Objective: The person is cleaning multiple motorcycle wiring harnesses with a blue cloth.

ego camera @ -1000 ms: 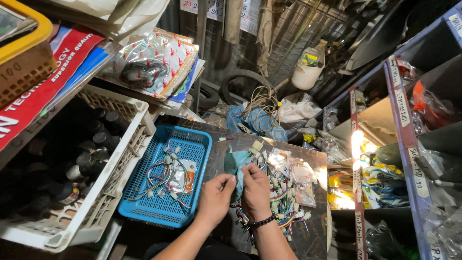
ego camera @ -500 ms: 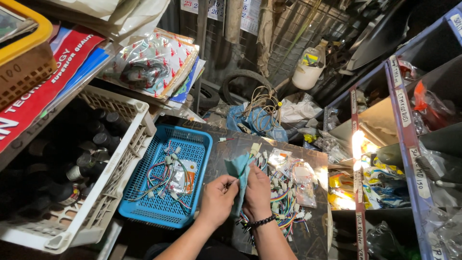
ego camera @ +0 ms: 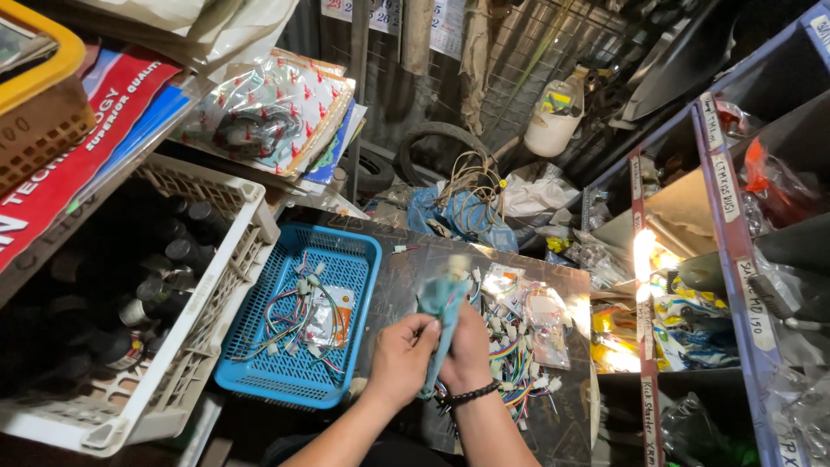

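Observation:
Both my hands hold a small teal plastic packet point(ego camera: 443, 313) with a wiring connector in it, lifted above a dark board point(ego camera: 406, 277). My left hand point(ego camera: 399, 358) grips its lower left side. My right hand point(ego camera: 469, 355), with a dark bead bracelet on the wrist, holds it from the right. A pile of coloured wire harnesses in clear bags point(ego camera: 524, 335) lies on the board just right of my hands. A blue plastic basket point(ego camera: 346, 259) to the left holds several more wire harnesses point(ego camera: 298, 318).
A white slatted crate point(ego camera: 203, 333) with dark bottles stands at the left under a shelf of printed packets. Blue shelving point(ego camera: 735, 259) with bagged parts lines the right side. Tyres point(ego camera: 437, 143), a white jug point(ego camera: 553, 121) and loose cables lie behind the board.
My hands have raised the teal packet off the pile and turned it upright between them; earlier they were pressing down among the bagged harnesses.

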